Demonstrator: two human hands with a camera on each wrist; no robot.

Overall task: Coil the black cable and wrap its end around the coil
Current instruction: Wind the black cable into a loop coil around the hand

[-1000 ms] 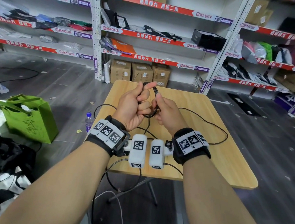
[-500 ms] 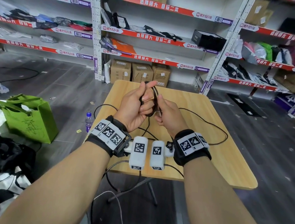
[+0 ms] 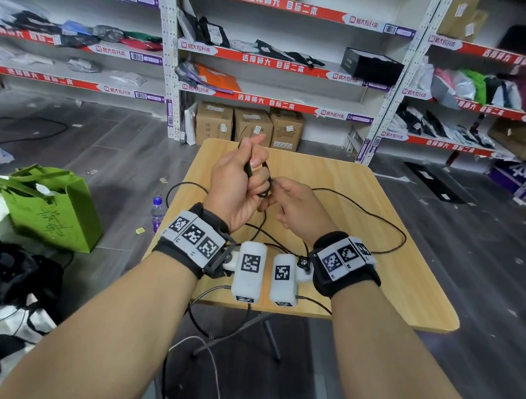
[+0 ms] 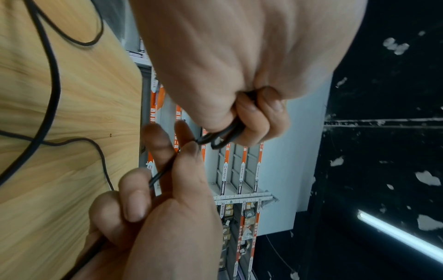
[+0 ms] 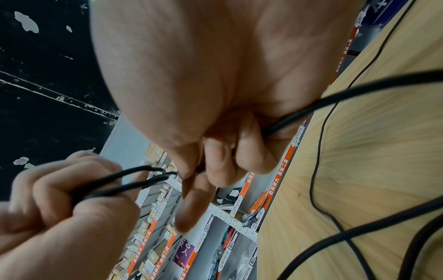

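Note:
A thin black cable (image 3: 386, 225) lies in loose loops across the wooden table (image 3: 377, 278). My left hand (image 3: 255, 169) is raised above the table and grips a small coil (image 3: 265, 180) of that cable in its curled fingers. In the left wrist view the coil's loops (image 4: 223, 135) stick out of the fist. My right hand (image 3: 275, 194) sits just right of the coil and pinches the cable strand (image 4: 167, 166) between thumb and index finger. In the right wrist view the cable (image 5: 335, 98) leaves my right hand towards the table, and the left hand's coil (image 5: 124, 180) is at lower left.
A green paper bag (image 3: 51, 208) and a small water bottle (image 3: 157, 212) stand on the floor left of the table. Cardboard boxes (image 3: 246, 128) and stocked shelves (image 3: 271, 59) are behind it. Thin wires (image 3: 208, 324) hang from the wrist cameras below the table's near edge.
My right fingertips have dropped from the top of the coil to its lower right side, still on the cable. The left hand has lifted slightly and keeps its grip.

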